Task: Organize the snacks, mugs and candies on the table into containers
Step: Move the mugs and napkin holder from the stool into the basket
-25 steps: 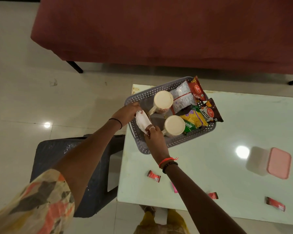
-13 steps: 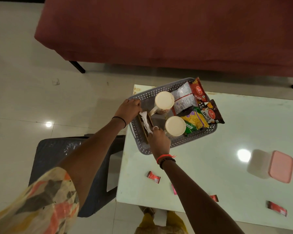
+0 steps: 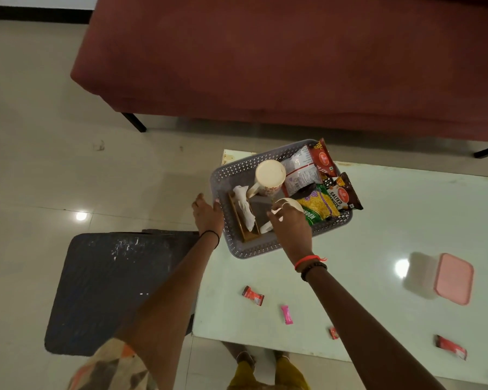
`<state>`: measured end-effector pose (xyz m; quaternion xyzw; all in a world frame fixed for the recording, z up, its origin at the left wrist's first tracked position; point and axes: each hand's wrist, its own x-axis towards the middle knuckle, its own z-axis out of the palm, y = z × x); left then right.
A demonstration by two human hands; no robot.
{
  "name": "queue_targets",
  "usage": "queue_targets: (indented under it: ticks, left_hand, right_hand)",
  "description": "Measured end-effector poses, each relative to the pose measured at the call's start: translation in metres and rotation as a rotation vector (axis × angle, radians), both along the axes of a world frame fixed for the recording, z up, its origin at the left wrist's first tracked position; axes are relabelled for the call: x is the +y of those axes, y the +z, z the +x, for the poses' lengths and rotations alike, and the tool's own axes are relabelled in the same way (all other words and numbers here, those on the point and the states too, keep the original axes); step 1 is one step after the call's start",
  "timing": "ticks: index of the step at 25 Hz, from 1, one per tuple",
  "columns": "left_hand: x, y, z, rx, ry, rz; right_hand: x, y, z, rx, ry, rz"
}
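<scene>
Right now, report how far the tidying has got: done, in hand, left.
Done: both mugs, the snack packets and the tissue holder sit in the grey basket. In hand: the left grip touches the basket's rim, and the right grip hovers over the nearer mug; its hold is unclear. Left: four candies lie on the table; the pink-lidded box is shut.

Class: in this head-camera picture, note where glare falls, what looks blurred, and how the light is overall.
Head view: glare makes one white spot on the glossy table beside the pink-lidded box, another on the floor tiles; head view: the right hand is smeared at its fingers, and the box looks soft; head view: light dim and warm overall.
</scene>
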<state>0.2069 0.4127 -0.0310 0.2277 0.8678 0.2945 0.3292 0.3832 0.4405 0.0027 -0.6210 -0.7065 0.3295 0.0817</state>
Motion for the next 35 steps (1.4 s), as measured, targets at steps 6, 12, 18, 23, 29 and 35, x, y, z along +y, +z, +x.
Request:
queue_targets:
  ticks: [6,12,18,23,29,35]
  left_hand:
    - [-0.016,-0.009,0.027,-0.246,0.126,-0.050]
    - [-0.025,-0.015,0.028,-0.249,0.119,-0.040]
    - [-0.027,-0.025,0.018,-0.206,0.092,-0.028]
    - [-0.025,-0.033,0.013,-0.196,0.102,-0.032]
    - [-0.021,-0.035,0.009,-0.257,0.176,-0.026]
    - [-0.019,-0.031,0.012,-0.213,0.189,0.009]
  right_hand:
    - [0.011,0.016,0.050,0.077,-0.044,0.086]
    - [0.063,0.029,0.082,0.189,-0.252,0.233]
    - [0.137,0.003,0.127,0.053,-0.409,0.058]
    - [0.160,-0.017,0.131,0.002,-0.269,-0.367]
    - [0.163,-0.020,0.126,0.270,-0.323,-0.480]
    - [0.158,-0.022,0.129,0.359,-0.383,-0.512]
